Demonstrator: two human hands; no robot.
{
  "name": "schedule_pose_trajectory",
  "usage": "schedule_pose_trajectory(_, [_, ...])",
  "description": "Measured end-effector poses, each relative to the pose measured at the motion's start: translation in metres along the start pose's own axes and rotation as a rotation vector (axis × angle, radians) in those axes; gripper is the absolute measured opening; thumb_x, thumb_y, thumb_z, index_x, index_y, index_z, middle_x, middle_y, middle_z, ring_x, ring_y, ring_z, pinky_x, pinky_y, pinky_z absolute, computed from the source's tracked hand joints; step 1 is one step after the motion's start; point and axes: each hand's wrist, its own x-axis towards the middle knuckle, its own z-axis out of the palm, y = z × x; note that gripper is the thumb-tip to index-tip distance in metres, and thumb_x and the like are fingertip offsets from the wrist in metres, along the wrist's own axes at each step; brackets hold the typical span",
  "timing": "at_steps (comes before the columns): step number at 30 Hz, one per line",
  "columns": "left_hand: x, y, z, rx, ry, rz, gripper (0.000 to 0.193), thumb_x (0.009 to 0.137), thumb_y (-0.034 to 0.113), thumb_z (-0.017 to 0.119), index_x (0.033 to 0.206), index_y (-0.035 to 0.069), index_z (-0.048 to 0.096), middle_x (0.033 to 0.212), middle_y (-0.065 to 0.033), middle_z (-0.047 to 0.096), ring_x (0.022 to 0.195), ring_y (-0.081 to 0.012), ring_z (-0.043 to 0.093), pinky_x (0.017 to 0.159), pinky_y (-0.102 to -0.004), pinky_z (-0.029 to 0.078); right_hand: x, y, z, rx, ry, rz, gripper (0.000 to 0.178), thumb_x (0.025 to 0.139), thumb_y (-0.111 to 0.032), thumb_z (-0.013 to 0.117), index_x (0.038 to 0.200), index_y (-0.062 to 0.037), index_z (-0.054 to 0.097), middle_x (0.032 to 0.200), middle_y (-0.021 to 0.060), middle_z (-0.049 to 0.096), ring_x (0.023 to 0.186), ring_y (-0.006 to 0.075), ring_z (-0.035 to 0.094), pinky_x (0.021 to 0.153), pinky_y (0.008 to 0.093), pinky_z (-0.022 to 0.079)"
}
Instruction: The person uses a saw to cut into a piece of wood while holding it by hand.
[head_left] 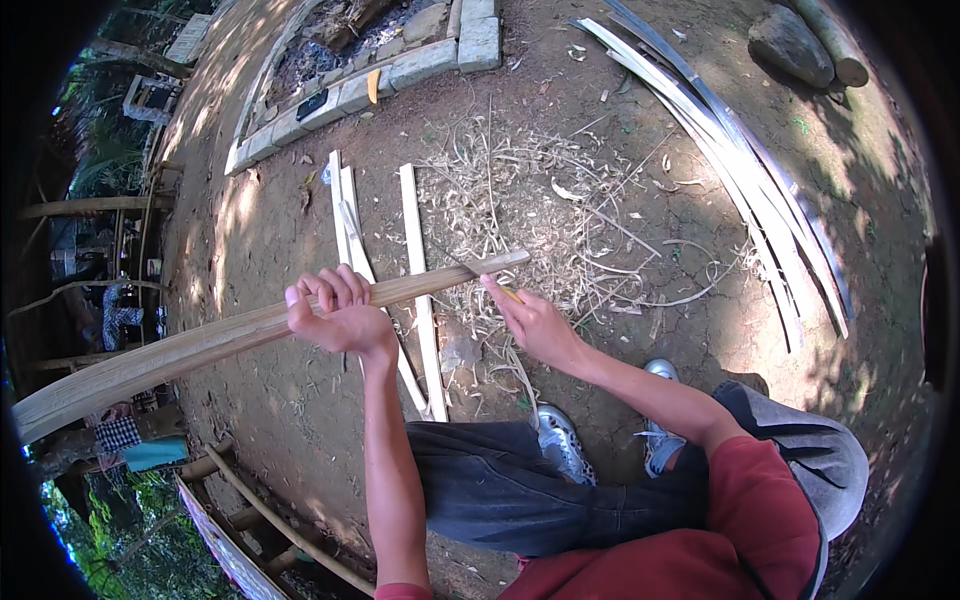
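Note:
A long pale strip of split bamboo or wood (200, 352) runs across from the left edge, narrowing toward its far end right of centre. My left hand (343, 315) is closed around it part way along. My right hand (537, 325) grips a small knife by its yellowish handle (512, 294), mostly hidden in the fingers. The thin dark blade lies against the strip just short of its tip. Below the tip, a heap of curled shavings (540, 200) covers the ground.
Pale slats (413, 220) lie just beyond my left hand. More long strips (725, 150) are bundled at the right, near a rock (790, 45). A stone-edged fire pit (425, 62) stands ahead, with a dark phone-like object (312, 104) on its rim. My shoes (565, 440) are close below.

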Motion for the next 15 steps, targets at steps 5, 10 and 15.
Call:
schedule_pose_trajectory(5, [0.000,0.001,0.002,-0.001,-0.007,0.008,0.045,0.091,0.051,0.037,0.069,0.016,0.021,0.058,0.0032,0.017,0.050,-0.0097,0.016,0.047,-0.0284,0.014,0.001,0.032,0.009,0.065,-0.064,0.217,0.061,0.093,0.002,0.051,0.151,-0.0048,0.035,0.082,0.0254,0.063,0.056,0.0249,0.061,0.055,0.0415,0.055])
schedule_pose_trajectory(10, [-0.003,0.002,-0.001,-0.046,-0.028,0.014,0.042,0.093,0.047,0.037,0.069,0.015,0.021,0.058,0.0039,0.017,0.049,-0.0083,0.015,0.045,-0.0272,0.013,-0.001,-0.004,-0.001,0.022,0.115,-0.180,0.058,0.093,0.001,0.053,0.149,-0.0023,0.037,0.066,0.0168,0.059,0.054,0.0225,0.059,0.050,0.0384,0.053])
schedule_pose_trajectory(15, [0.000,0.005,0.006,-0.022,-0.018,0.004,0.045,0.090,0.051,0.039,0.069,0.015,0.022,0.058,0.0027,0.017,0.051,-0.0100,0.016,0.047,-0.0282,0.015,-0.004,0.030,0.002,0.074,-0.107,0.311,0.062,0.096,-0.005,0.055,0.153,-0.0117,0.034,0.066,0.0121,0.054,0.053,0.0188,0.056,0.049,0.0353,0.052])
